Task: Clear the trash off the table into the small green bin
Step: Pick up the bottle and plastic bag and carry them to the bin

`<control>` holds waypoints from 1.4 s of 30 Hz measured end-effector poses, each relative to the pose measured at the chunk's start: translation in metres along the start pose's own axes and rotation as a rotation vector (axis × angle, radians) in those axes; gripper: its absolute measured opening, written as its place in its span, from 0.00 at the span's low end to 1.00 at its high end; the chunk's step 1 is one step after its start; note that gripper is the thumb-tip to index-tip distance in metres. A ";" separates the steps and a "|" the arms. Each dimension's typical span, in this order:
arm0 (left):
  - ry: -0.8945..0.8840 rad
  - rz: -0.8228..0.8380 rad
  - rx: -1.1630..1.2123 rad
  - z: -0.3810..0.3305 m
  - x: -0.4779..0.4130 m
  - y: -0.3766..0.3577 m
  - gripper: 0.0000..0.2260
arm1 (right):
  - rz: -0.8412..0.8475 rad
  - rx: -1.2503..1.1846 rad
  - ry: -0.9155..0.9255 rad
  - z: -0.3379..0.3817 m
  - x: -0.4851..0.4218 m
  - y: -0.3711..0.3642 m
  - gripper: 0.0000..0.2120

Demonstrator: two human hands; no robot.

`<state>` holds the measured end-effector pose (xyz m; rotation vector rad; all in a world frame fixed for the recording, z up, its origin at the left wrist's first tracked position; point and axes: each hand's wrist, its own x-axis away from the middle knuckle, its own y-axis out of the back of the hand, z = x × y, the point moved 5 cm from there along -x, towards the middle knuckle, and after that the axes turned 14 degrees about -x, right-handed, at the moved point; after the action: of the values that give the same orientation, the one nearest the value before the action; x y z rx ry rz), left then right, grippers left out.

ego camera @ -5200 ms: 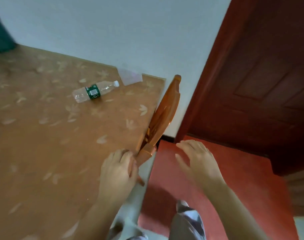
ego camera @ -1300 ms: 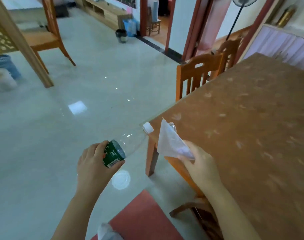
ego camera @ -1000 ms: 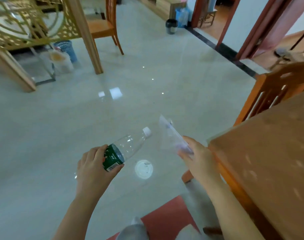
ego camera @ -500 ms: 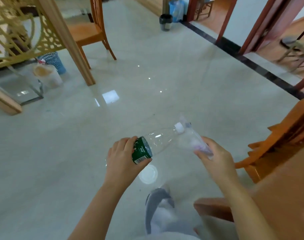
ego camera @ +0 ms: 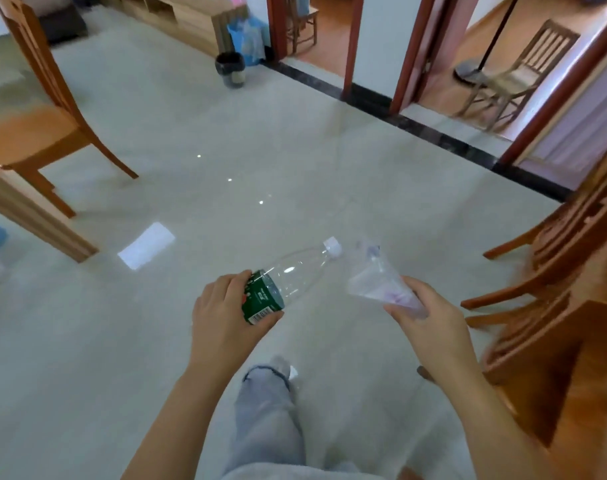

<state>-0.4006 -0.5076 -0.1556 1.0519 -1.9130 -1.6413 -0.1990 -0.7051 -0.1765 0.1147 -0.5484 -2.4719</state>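
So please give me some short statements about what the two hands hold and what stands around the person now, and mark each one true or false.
1. The left hand holds a clear plastic bottle with a green label. True.
2. The bottle has no cap. False: a white cap is on it.
3. The right hand grips a thin transparent plastic bag. True.
4. The small black bin stands right beside the person's feet. False: it stands far across the pale tiled floor, near the doorway.
5. A wooden chair stands at the left of the view. True.
6. Both hands rest on a table. False: they are held in the air over the floor.
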 end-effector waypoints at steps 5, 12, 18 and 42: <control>-0.107 0.022 0.036 0.002 -0.128 -0.022 0.31 | -0.073 0.050 0.013 0.023 -0.095 -0.023 0.14; -0.290 0.060 0.102 -0.061 -0.278 -0.055 0.31 | -0.250 0.131 0.031 0.046 -0.202 -0.009 0.15; -0.490 0.138 0.117 -0.173 -0.382 -0.113 0.31 | -0.381 0.192 -0.077 0.006 -0.292 0.059 0.18; -0.815 0.194 0.129 -0.557 -0.838 -0.271 0.30 | -0.626 0.239 -0.386 -0.085 -0.774 0.302 0.17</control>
<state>0.6074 -0.2441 -0.1533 0.1930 -2.5316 -2.0279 0.6137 -0.5132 -0.1633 -0.1212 -1.1139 -3.0441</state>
